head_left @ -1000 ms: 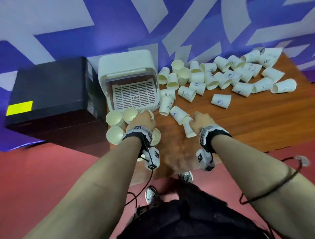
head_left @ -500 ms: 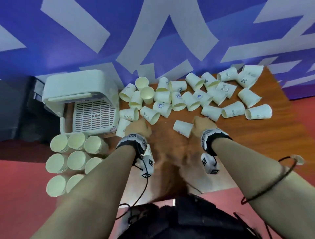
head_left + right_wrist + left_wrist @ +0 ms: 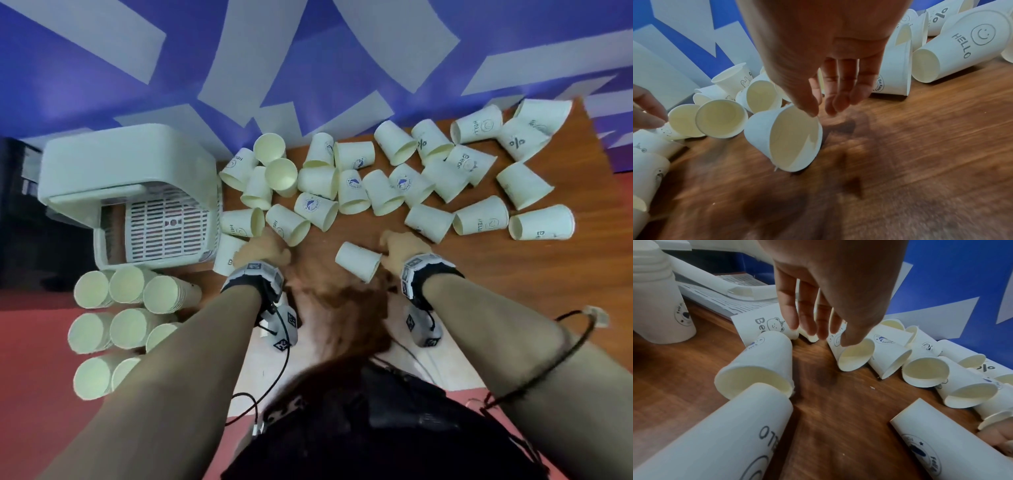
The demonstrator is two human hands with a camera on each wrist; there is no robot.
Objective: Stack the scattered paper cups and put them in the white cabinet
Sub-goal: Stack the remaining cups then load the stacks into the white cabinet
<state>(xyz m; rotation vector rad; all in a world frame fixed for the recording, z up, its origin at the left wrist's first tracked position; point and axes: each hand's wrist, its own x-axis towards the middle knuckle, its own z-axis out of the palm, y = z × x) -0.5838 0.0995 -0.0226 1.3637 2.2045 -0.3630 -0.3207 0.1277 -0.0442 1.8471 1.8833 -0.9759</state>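
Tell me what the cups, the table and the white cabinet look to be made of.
Cups: thin paper, matte white with printed marks, cream inside, rolled rims. Table: wood or wood-look laminate, brown grain with slight sheen; cannot tell which. Cabinet: likely moulded plastic, smooth white, with a slotted grille.

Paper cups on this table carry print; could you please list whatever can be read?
"HELLO", with a smiley: smiley cup.
"%": percent cup.
"Be", remainder hidden, with a bear: bear cup.
Round blue emblems: ring lettering too blurred.

Head view looks steeply down; close, low wrist views share the paper cups [image 3: 317,210].
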